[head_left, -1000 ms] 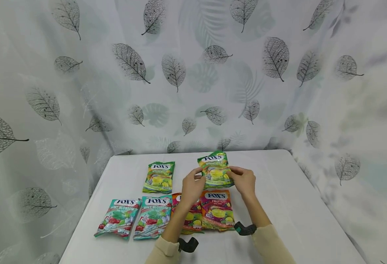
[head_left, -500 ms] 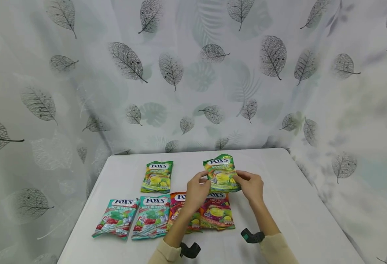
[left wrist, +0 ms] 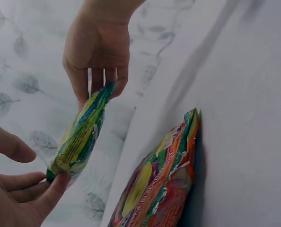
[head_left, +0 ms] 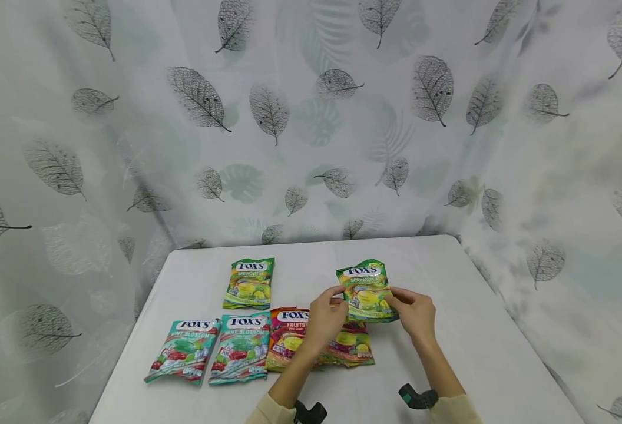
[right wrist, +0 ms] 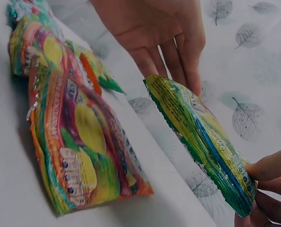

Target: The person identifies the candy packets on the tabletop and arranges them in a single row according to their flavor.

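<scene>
A green and yellow Fox's Springtea candy bag [head_left: 366, 291] is held up between both hands, above the table. My left hand [head_left: 327, 318] pinches its left edge, thumb on one face and fingers on the other. On the opposite edge my right hand [head_left: 414, 312] pinches the bag the same way; in the right wrist view its fingertips [right wrist: 268, 165] grip one end. Beneath lies a red Fox's Fruits candy bag [head_left: 350, 347], partly hidden by the held bag and left hand. A second Fruits bag [head_left: 284, 338] lies beside it, its right side covered by the left hand.
Two teal Mint Blossom candy bags, one far left [head_left: 185, 351] and one beside it [head_left: 240, 347], lie in the same row as the Fruits bags. Another Springtea bag [head_left: 249, 284] lies behind them. The white table [head_left: 480, 353] meets a leaf-print curtain [head_left: 311, 147].
Both hands have carried the Springtea bag toward the right and nearer to me, so it covers the top of the right-hand Fruits bag. The view has shifted slightly.
</scene>
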Motion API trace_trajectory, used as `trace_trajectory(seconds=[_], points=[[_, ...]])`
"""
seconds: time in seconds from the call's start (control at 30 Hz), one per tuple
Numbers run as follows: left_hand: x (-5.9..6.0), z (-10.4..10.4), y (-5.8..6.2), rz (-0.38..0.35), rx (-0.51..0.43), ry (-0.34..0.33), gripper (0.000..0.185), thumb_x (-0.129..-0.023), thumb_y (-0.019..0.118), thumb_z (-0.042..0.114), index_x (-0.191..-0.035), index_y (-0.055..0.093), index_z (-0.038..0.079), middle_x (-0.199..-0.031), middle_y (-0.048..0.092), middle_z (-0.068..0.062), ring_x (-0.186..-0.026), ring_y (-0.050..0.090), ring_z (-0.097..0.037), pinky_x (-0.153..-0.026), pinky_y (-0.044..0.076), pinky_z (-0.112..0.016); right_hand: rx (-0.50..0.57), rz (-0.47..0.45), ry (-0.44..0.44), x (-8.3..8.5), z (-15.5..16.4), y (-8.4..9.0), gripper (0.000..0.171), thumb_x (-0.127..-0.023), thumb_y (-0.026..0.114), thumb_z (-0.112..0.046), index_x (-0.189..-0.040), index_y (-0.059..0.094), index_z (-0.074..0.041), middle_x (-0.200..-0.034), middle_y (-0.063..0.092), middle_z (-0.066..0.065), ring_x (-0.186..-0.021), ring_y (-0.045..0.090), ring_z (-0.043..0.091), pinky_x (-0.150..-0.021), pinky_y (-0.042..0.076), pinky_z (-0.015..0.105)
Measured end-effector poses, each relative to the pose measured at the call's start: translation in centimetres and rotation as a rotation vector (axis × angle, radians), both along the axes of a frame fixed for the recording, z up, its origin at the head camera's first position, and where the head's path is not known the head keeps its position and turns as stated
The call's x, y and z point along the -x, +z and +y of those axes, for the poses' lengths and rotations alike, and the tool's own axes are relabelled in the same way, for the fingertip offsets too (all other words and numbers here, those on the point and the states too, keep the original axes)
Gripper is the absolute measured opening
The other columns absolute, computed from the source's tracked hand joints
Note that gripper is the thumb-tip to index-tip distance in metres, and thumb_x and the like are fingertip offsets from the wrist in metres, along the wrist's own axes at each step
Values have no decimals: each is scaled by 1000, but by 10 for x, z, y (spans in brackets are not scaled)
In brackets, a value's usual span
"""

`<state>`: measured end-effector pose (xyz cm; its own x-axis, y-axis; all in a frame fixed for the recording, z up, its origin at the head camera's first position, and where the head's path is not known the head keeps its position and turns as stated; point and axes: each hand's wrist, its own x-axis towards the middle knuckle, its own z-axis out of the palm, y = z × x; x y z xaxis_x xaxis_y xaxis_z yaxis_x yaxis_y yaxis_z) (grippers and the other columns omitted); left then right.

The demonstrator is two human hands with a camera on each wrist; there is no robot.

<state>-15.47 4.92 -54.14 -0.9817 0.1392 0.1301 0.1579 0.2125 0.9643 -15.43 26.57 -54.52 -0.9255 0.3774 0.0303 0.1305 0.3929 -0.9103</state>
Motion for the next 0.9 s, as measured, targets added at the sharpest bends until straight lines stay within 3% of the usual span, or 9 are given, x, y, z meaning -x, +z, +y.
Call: trace_trajectory(seconds=[0.17,0.43,0.63,0.9], points=[[-4,7,-7,-18,11,-11,40,-101,61,13,-141,64,7,-115,73,-14,-80,71,-14,-54,52,-26,-14,-23,-11,-7,8,-7,29,-95,77,-24,-119,79,-6,-112,77,13,-101,68,25,-72,50,20],[-13,18,-19,-36,50,-26,39,-100,62,13,-139,65,6,-117,72,-12,-97,73,-14,-73,60,-27,-37,-61,-19,-19,20,-17,31,-94,78,-24,-120,79,-7,-116,77,14,-110,68,30,-79,49,25],[-19,25,-28,-45,60,-34,40,-98,63,12,-137,66,5,-114,74,-12,-96,72,-12,-76,59,-26,-57,-81,-29,-26,28,-26,30,-95,77,-23,-120,78,-6,-116,76,15,-111,67,32,-83,49,30],[-24,34,-40,-46,93,-80,42,-96,63,9,-136,65,-1,-113,75,-12,-95,71,-10,-80,59,-24,-72,-115,-42,-37,39,-39,30,-94,78,-23,-118,79,-5,-114,77,16,-111,68,32,-76,49,23]])
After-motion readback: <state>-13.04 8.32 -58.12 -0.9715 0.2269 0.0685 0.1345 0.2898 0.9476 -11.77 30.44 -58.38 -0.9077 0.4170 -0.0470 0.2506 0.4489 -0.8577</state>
